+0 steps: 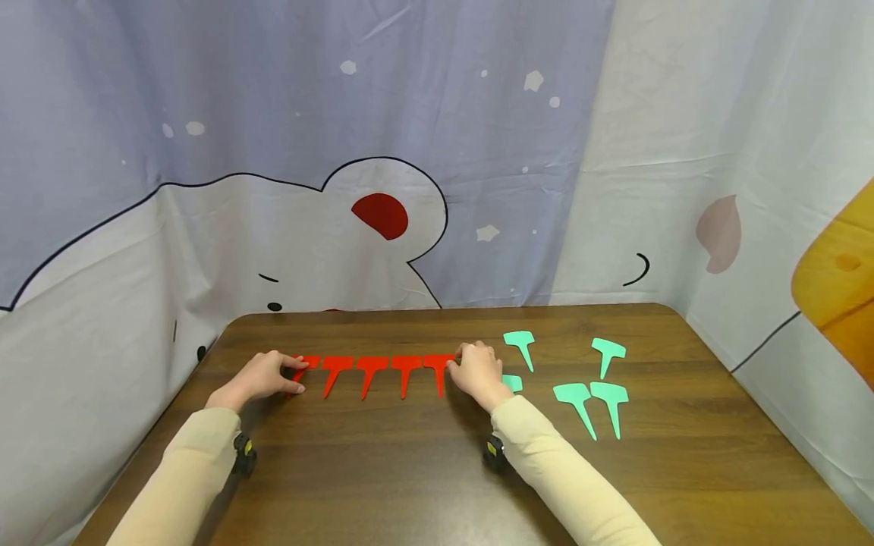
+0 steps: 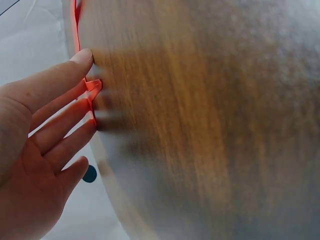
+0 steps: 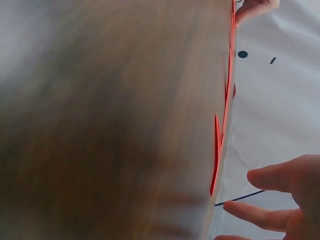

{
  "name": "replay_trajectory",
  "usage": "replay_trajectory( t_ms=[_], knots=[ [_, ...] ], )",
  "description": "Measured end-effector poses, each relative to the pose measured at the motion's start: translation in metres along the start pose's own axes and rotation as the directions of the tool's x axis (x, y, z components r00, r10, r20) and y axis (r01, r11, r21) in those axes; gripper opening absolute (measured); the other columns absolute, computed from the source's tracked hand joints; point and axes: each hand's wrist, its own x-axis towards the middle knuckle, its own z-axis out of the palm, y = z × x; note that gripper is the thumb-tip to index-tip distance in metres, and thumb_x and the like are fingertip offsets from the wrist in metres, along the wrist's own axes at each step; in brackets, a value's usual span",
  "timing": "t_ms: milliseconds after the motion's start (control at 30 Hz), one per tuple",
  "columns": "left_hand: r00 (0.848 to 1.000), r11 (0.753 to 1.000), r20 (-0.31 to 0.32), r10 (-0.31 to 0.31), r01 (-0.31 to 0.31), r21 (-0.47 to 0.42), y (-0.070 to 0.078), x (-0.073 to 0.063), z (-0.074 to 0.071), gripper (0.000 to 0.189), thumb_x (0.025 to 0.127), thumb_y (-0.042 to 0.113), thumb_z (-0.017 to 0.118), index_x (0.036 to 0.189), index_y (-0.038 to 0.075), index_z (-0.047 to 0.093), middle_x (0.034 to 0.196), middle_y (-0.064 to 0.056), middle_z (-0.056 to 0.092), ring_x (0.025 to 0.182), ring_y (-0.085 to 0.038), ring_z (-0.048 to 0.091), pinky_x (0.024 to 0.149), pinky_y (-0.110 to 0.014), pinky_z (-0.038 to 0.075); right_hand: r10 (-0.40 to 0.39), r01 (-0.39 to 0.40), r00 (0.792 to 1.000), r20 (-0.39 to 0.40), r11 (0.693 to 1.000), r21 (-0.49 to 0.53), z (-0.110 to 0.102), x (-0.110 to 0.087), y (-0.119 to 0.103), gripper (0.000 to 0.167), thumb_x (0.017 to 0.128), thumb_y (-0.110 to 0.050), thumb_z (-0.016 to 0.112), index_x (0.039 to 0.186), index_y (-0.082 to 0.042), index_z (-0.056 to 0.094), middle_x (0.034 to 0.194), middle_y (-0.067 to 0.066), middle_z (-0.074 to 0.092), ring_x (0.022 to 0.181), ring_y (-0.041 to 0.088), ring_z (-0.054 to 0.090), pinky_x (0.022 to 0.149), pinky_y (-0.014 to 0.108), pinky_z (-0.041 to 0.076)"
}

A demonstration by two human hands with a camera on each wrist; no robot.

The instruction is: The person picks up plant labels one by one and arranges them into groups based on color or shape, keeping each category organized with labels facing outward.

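Several red T-shaped plant labels lie in a row on the wooden table, stems toward me. My left hand (image 1: 262, 377) is at the leftmost red label (image 1: 305, 362), its thumb and fingertips at the label's edges and partly covering it. In the left wrist view, the fingers (image 2: 70, 127) reach out nearly straight to that red label (image 2: 93, 87). At the other end of the row, my right hand (image 1: 479, 371) is beside the rightmost red label (image 1: 439, 365). The right wrist view has its thumb (image 3: 272, 177) and fingers apart, nothing between them, near a red label (image 3: 216, 155).
Several mint-green T-shaped plant labels (image 1: 573, 394) lie scattered on the right of the table (image 1: 382, 478). One green label (image 1: 512, 382) is partly hidden behind my right hand. A printed curtain (image 1: 273, 235) hangs along the table's far edge and sides.
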Motion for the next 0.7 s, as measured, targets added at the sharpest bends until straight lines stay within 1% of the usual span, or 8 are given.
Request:
replay_trajectory(
  t_ms=[167,300,500,700],
  knots=[
    [1.0,1.0,0.0,-0.005,0.005,-0.008,0.0,-0.001,0.0,0.056,0.075,0.033,0.079,0.123,0.009,0.065,0.135,-0.019,0.053,0.125,-0.047,0.043,0.098,-0.058,0.04,-0.007,0.007,1.0,-0.008,1.0,-0.024,-0.005,-0.001,0.008,0.035,0.09,-0.033,0.062,0.113,-0.006,0.067,0.112,0.015,0.062,0.107,0.039,0.056,0.084,0.056,0.047],
    [1.0,1.0,0.003,-0.008,0.008,-0.011,0.001,-0.001,0.0,0.056,0.075,0.033,0.079,0.124,0.009,0.065,0.136,-0.019,0.052,0.126,-0.047,0.043,0.098,-0.058,0.04,-0.009,0.009,1.0,-0.007,0.999,-0.041,-0.01,-0.003,0.015,0.037,0.091,-0.034,0.061,0.115,-0.006,0.067,0.114,0.016,0.062,0.107,0.038,0.057,0.081,0.055,0.049],
    [1.0,1.0,0.003,-0.006,0.006,-0.014,0.0,-0.001,-0.001,0.056,0.075,0.033,0.079,0.124,0.009,0.064,0.137,-0.019,0.051,0.126,-0.047,0.042,0.098,-0.058,0.039,-0.018,0.017,1.0,-0.012,0.999,-0.048,-0.018,-0.006,0.025,0.038,0.091,-0.034,0.061,0.115,-0.006,0.067,0.115,0.017,0.061,0.106,0.039,0.057,0.079,0.054,0.051],
    [1.0,1.0,0.004,-0.002,0.002,-0.009,-0.002,0.0,0.0,0.057,0.075,0.034,0.079,0.124,0.009,0.065,0.136,-0.02,0.051,0.125,-0.048,0.043,0.097,-0.059,0.04,-0.031,0.029,0.999,-0.024,0.998,-0.063,-0.024,-0.011,0.032,0.037,0.09,-0.033,0.062,0.112,-0.005,0.068,0.108,0.018,0.063,0.103,0.039,0.058,0.078,0.05,0.052]
  ],
)
